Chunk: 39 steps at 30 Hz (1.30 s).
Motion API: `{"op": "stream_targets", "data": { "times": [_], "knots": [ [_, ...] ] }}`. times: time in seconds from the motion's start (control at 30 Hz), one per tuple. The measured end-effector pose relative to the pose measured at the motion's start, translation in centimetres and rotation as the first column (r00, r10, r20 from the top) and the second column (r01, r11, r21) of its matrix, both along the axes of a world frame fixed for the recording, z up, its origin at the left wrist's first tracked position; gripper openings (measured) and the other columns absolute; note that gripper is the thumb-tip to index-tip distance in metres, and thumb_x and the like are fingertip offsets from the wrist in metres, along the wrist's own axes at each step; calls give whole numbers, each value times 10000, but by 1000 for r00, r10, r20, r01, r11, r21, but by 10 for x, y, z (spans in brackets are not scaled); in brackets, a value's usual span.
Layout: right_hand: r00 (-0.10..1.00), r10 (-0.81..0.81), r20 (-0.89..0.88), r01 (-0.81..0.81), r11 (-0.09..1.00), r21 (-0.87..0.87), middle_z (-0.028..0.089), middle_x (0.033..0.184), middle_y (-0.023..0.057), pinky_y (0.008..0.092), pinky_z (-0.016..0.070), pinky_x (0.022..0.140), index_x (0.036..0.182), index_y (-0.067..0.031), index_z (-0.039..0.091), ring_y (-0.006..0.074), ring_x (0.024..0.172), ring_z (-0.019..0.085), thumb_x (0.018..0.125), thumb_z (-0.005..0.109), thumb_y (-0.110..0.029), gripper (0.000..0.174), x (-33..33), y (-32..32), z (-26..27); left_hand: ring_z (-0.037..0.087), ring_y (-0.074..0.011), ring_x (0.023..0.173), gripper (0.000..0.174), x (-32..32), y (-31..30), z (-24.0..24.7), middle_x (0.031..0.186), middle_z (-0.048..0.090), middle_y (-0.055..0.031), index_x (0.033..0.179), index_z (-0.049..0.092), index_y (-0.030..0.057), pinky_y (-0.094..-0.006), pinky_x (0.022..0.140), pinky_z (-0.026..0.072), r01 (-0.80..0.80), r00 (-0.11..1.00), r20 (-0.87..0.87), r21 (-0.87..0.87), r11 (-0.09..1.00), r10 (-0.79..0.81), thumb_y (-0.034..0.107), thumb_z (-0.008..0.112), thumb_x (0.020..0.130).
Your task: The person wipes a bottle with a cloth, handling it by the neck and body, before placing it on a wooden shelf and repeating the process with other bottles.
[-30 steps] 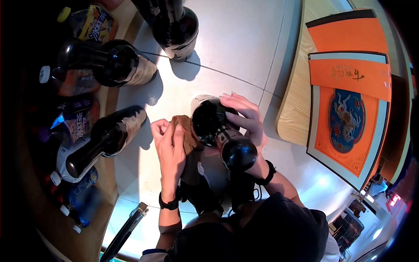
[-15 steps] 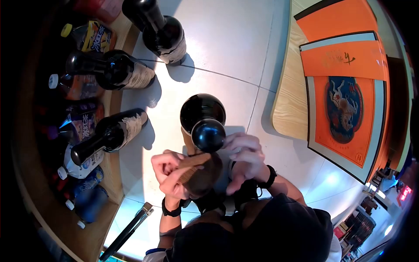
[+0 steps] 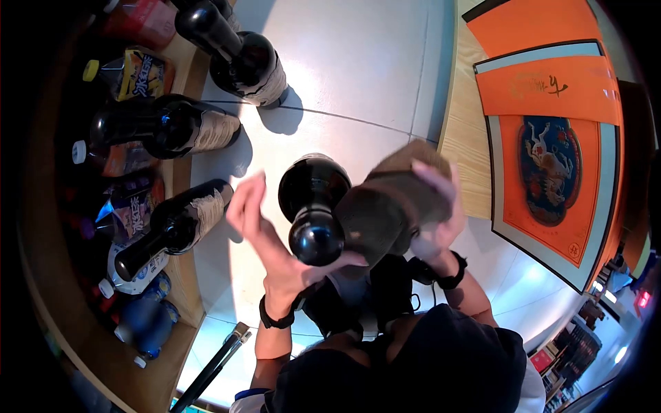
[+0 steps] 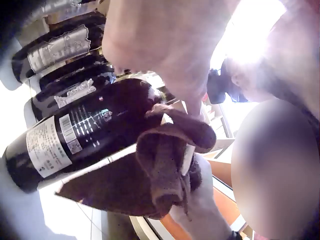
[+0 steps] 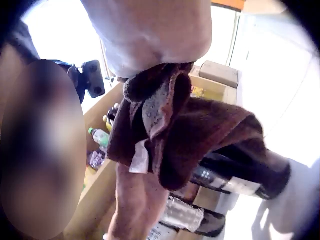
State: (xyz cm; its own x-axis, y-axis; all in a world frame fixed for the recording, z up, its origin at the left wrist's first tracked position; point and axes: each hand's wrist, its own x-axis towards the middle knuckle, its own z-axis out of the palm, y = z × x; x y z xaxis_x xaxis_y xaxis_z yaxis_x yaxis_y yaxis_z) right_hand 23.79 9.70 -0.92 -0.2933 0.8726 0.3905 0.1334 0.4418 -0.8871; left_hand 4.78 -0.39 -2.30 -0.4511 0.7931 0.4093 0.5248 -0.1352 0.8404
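A dark wine bottle (image 3: 313, 186) stands upright on the floor, its back label (image 4: 47, 145) showing in the left wrist view. My left hand (image 3: 275, 255) is beside its neck, fingers extended and thumb reaching across below the round top (image 3: 317, 237); whether it touches the glass I cannot tell. To the right of the bottle, my right hand (image 3: 444, 213) grips a brown cloth (image 3: 385, 213), which is spread and blurred. The cloth (image 5: 195, 135) hangs in folds from the right hand (image 5: 155, 35) in the right wrist view, partly covering the bottle (image 5: 245, 172).
Several other dark bottles (image 3: 196, 213) stand at the left beside a wooden shelf (image 3: 182, 275) holding plastic drink bottles (image 3: 144, 72). At the right, an orange box (image 3: 551, 172) lies on a wooden surface (image 3: 465, 138). A black stick-like object (image 3: 210, 372) is at the lower left.
The cloth has passed from my left hand to my right and moved rightward. My left fingers have straightened beside the bottle's neck. My right hand, earlier against the bottle, has moved away to the right.
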Motion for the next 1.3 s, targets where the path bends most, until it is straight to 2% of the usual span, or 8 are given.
{"op": "stream_targets", "data": {
  "times": [0.27,0.3,0.53,0.67,0.77,1.0,1.03,1.3],
  "knots": [
    [922,385,-33,-384,903,-190,540,1216,171,338,474,938,1201,28,682,266,1081,600,841,659,-168,410,-43,55,14,407,-340,1403,1518,-9,15,-6,1509,396,-217,1574,205,58,-467,1190,308,180,929,362,-257,950,-79,469,998,348],
    [920,389,41,-366,893,-263,509,1242,165,371,452,958,1203,43,674,269,1114,565,832,646,-436,607,-50,53,13,414,-342,1401,1490,-6,14,1,1511,399,-207,1570,218,55,-468,1184,321,180,922,382,-282,942,-62,440,1002,363],
    [719,691,71,-628,691,-358,523,1209,159,373,486,928,1162,59,652,303,1075,601,821,696,-209,436,-65,73,9,401,-344,1415,1520,-13,25,12,1555,337,-171,1565,215,51,-465,1179,353,185,951,294,-281,942,-99,408,1006,318],
    [670,738,86,-658,643,-392,524,1169,142,366,466,940,1126,76,631,283,1084,560,834,649,-185,392,-69,77,5,362,-352,1443,1353,-11,25,3,1590,286,-168,1569,202,53,-471,1187,336,174,943,323,-282,944,-77,362,995,517],
    [682,726,-90,-637,530,-560,524,1155,125,352,441,962,1128,70,624,242,1083,541,894,600,-178,342,-71,77,-7,348,-332,1454,944,-9,26,2,1609,270,-162,1579,207,74,-450,1191,321,172,912,406,-263,949,-53,255,743,823],
    [688,698,-196,-600,396,-695,527,1161,103,333,412,979,1139,66,617,197,1084,524,984,519,-192,316,-73,79,-19,397,-367,1417,893,-8,29,3,1548,333,-218,1545,297,30,-437,1154,393,133,898,440,-313,940,20,281,757,822],
    [682,708,-182,-611,416,-673,527,1164,103,334,413,979,1134,69,618,196,1084,525,987,516,-197,321,-73,80,-28,378,-325,1440,900,-10,28,5,1617,268,-158,1570,239,76,-429,1165,392,189,903,429,-330,925,-32,26,682,789],
    [665,735,-128,-617,445,-649,528,1187,101,338,416,983,1058,86,628,197,1064,536,1003,505,-233,346,-74,84,-53,406,-357,1407,1244,-10,30,2,1568,322,-196,1535,290,15,-460,1134,417,190,940,329,-278,942,-92,444,955,576]
  ]
}}
